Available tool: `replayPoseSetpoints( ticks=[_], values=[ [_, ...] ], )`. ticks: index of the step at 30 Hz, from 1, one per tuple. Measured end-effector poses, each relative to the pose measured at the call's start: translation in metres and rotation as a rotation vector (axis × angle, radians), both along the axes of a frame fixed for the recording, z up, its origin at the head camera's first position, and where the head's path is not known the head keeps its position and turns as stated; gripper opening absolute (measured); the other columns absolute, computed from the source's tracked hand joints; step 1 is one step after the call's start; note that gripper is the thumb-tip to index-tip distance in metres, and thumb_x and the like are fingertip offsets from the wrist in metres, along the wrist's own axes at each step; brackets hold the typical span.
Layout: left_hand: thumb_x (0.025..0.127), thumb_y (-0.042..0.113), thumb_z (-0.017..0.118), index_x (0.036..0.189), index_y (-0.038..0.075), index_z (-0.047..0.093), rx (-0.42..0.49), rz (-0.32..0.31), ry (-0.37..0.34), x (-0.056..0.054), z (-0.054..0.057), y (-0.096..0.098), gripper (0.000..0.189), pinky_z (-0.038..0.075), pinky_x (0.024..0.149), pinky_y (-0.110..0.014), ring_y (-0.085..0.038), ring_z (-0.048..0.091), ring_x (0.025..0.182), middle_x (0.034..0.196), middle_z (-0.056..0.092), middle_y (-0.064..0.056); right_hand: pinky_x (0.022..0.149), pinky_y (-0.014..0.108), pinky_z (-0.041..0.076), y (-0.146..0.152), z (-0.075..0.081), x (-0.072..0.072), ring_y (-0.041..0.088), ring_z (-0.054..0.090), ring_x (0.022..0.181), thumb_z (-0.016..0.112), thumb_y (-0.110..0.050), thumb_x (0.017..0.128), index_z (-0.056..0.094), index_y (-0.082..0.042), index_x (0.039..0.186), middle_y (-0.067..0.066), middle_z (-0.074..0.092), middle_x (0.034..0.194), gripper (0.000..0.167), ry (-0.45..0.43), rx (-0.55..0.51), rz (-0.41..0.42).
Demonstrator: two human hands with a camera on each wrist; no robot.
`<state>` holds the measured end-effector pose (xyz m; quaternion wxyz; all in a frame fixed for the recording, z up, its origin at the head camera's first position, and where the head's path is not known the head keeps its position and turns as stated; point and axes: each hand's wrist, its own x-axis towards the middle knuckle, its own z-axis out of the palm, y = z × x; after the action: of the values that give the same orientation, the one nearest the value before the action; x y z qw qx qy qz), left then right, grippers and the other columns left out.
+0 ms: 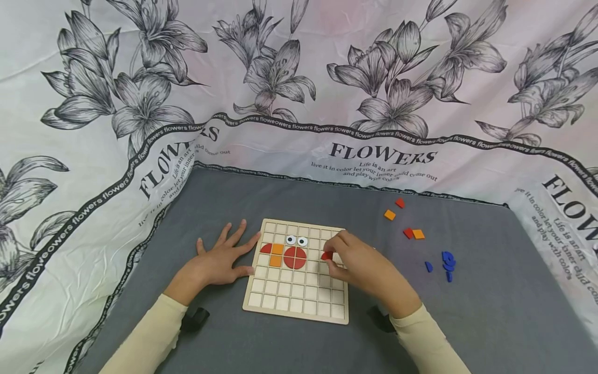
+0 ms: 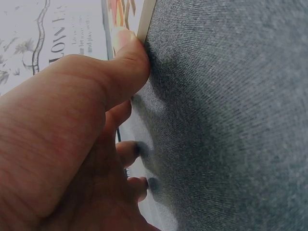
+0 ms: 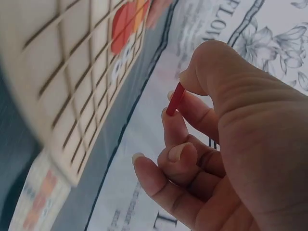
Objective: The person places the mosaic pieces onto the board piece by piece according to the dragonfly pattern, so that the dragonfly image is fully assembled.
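Observation:
A pale wooden grid board (image 1: 299,307) lies on the grey cloth. On it sit a red circle of quarter pieces (image 1: 289,252) under two googly eyes (image 1: 302,241), two orange squares (image 1: 276,261) and a red quarter piece (image 1: 266,249). My left hand (image 1: 219,262) lies spread at the board's left edge; its thumb (image 2: 127,57) touches that edge. Over the right part of the board, my right hand (image 1: 362,265) pinches a small red piece (image 3: 175,100) between thumb and fingertips. This piece is raised off the grid in the right wrist view.
Red pieces (image 1: 400,203) and orange squares (image 1: 390,215) lie beyond the board to the right. Several blue pieces (image 1: 448,259) are farther right. A pale card with coloured patterns (image 3: 41,202) shows beside the board. Flower-printed cloth (image 1: 280,150) rises behind.

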<state>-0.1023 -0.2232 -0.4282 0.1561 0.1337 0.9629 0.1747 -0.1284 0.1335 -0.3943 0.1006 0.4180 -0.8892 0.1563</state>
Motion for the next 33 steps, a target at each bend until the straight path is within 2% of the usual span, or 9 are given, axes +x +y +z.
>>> replayPoseSetpoints(
  ticks=[6, 10, 15, 21, 33],
  values=[
    [0.102, 0.051, 0.067, 0.17, 0.032, 0.024, -0.002, 0.001, -0.016, 0.0, 0.001, 0.0, 0.083, -0.002, 0.105, -0.093, -0.048, -0.003, 0.162, 0.179, 0.002, -0.009, 0.069, 0.022, 0.054, -0.03, 0.002, -0.002, 0.01, 0.058, 0.079, 0.077, -0.014, 0.093, 0.07, -0.009, 0.107, 0.001, 0.063, 0.101, 0.017, -0.022, 0.027, 0.054],
    [0.102, 0.051, 0.067, 0.17, 0.032, 0.025, -0.002, 0.0, -0.012, 0.0, 0.003, 0.001, 0.083, -0.002, 0.105, -0.093, -0.048, -0.002, 0.162, 0.179, 0.003, -0.01, 0.071, 0.022, 0.055, -0.05, 0.004, -0.004, 0.009, 0.057, 0.081, 0.077, -0.019, 0.095, 0.071, -0.011, 0.109, -0.001, 0.063, 0.102, 0.017, -0.048, 0.048, 0.048],
    [0.102, 0.053, 0.066, 0.17, 0.032, 0.025, -0.018, -0.001, -0.009, -0.001, 0.004, 0.001, 0.083, 0.001, 0.105, -0.093, -0.048, -0.001, 0.162, 0.179, 0.004, -0.01, 0.071, 0.022, 0.054, -0.076, 0.004, -0.005, 0.008, 0.058, 0.079, 0.076, -0.02, 0.095, 0.074, -0.01, 0.109, -0.001, 0.063, 0.099, 0.016, -0.034, 0.045, 0.062],
    [0.1, 0.054, 0.068, 0.17, 0.035, 0.025, 0.017, 0.0, -0.02, -0.002, -0.001, -0.001, 0.084, -0.001, 0.103, -0.094, -0.047, -0.002, 0.162, 0.179, 0.004, -0.01, 0.07, 0.022, 0.054, -0.104, -0.009, -0.006, 0.01, 0.058, 0.077, 0.075, -0.017, 0.095, 0.074, -0.008, 0.108, 0.001, 0.063, 0.097, 0.016, -0.061, 0.087, 0.057],
    [0.102, 0.052, 0.066, 0.17, 0.032, 0.026, 0.002, -0.014, -0.006, -0.001, 0.002, -0.002, 0.082, 0.002, 0.102, -0.095, -0.048, -0.002, 0.162, 0.179, 0.003, -0.011, 0.064, 0.024, 0.048, -0.134, -0.029, -0.005, 0.011, 0.052, 0.074, 0.075, -0.02, 0.098, 0.073, -0.011, 0.103, -0.001, 0.057, 0.09, 0.01, -0.036, 0.202, 0.005]
  ],
)
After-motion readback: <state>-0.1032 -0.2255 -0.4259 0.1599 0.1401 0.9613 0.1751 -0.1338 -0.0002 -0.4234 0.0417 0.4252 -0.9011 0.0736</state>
